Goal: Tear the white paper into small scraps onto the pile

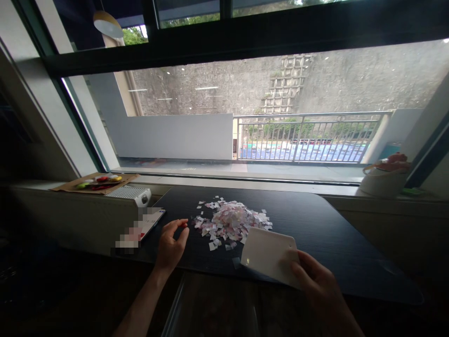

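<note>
A heap of small cut paper pieces (231, 217), white with pinkish tints, lies on the dark table (336, 248). My right hand (315, 276) grips a white flat board (268, 252) by its right end, thumb on the near face. The board has rounded corners and a small hole, and is tilted in front of the heap's near right side, hiding part of it. Left of the heap, my left hand (173, 243) hovers near the table edge. Its fingers are loosely bent, the thumb apart from them, and nothing shows in it.
A phone (150, 225), partly pixelated, lies at the table's left edge. Beyond it are a white radiator (136, 194) and a brown paper sheet (66, 184) with colourful items. A white container (382, 180) stands on the right sill. Clear, see-through edges (173, 306) show below the table.
</note>
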Tool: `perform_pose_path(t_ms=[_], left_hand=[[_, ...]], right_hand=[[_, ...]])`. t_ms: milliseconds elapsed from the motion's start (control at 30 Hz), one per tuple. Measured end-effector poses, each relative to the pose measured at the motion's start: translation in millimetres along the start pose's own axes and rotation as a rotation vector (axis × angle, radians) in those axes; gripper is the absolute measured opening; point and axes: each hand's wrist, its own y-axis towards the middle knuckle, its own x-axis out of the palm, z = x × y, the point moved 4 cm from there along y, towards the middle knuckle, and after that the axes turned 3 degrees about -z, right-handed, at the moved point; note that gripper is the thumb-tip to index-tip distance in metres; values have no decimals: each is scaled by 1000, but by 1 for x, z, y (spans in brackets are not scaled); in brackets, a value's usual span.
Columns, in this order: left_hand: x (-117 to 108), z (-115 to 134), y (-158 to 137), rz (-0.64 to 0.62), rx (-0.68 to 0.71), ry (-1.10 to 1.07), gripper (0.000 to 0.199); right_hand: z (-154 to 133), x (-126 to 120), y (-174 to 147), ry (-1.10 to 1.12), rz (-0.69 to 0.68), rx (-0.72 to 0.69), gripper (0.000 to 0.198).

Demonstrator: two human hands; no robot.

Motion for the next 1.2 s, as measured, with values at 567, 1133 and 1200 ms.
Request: perform_pose_path(t_ms=[567,1133,1200], left_hand=[[-1,1,-1,-2,-2,-4,27],[-1,3,-2,5,-3,-8,27],[-1,3,-2,5,-3,-9,26]], right_hand=[[6,13,-6,145,-152,112,39],[-14,19,10,-147,-176,-201,32],[-15,10,11,-149,-111,-197,34]])
